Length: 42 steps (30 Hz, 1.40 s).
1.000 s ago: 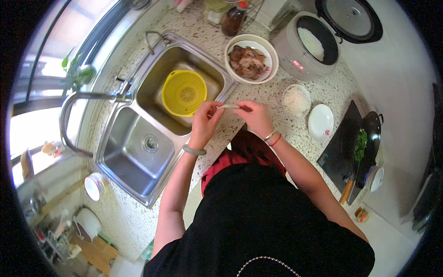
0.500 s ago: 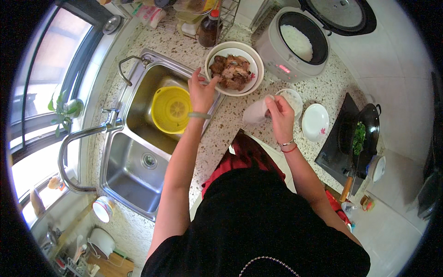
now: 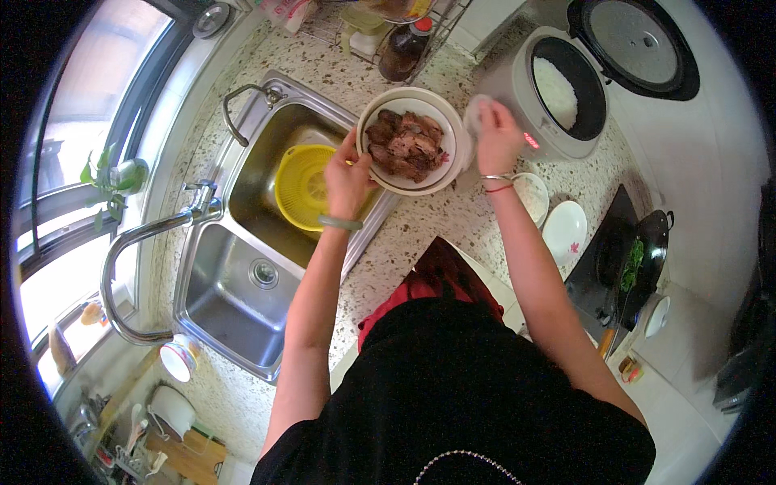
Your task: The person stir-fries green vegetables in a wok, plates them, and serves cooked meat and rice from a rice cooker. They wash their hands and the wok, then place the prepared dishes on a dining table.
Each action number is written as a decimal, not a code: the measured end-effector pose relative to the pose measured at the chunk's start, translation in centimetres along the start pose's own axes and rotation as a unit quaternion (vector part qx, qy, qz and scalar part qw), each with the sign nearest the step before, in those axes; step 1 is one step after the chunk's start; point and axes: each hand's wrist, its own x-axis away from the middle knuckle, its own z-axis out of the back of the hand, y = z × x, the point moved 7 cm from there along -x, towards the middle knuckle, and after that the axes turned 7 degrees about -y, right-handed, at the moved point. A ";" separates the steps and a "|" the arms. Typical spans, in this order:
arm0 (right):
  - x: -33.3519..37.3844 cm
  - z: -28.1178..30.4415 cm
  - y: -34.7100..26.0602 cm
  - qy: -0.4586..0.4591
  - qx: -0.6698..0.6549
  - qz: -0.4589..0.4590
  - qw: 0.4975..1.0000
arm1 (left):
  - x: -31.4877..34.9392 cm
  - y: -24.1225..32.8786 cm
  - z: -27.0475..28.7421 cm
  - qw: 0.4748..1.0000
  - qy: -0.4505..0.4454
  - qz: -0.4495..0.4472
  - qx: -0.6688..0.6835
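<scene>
A cream round container (image 3: 420,188) sits on the speckled counter beside the sink, and inside it rests a white bowl (image 3: 444,166) of browned cooked meat (image 3: 404,144). My left hand (image 3: 347,184) grips the container's left rim, its fingers curled around the edge. In my right hand (image 3: 499,141) is a bunched white cloth (image 3: 472,117), blurred by motion. The cloth is against or very near the container's right side; contact is hard to make out. Just behind that hand stands a rice cooker (image 3: 505,81), its lid (image 3: 634,48) raised and white rice (image 3: 556,93) inside.
A double steel sink (image 3: 230,299) holds a yellow colander (image 3: 303,194). Right of me are a bowl of white food (image 3: 529,196), a white oval plate (image 3: 564,230) and a wok (image 3: 651,242) with greens. A dark red-capped bottle (image 3: 402,52) stands behind.
My left hand has closed on the container's left rim. My right hand has carried the cloth away from me, to the container's right side. The whole view has shifted slightly.
</scene>
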 end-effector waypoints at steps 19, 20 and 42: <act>-0.8 -12.4 0.3 -0.351 0.398 0.175 0.830 | -0.1 -2.2 0.0 0.997 0.005 0.017 0.070; -0.9 -12.7 0.6 -0.365 0.412 0.188 0.814 | -0.2 -2.7 0.0 0.996 0.008 0.023 0.088; -1.9 -11.8 1.9 -0.441 0.454 0.103 0.768 | 0.7 -1.6 -1.3 0.975 -0.010 0.079 0.208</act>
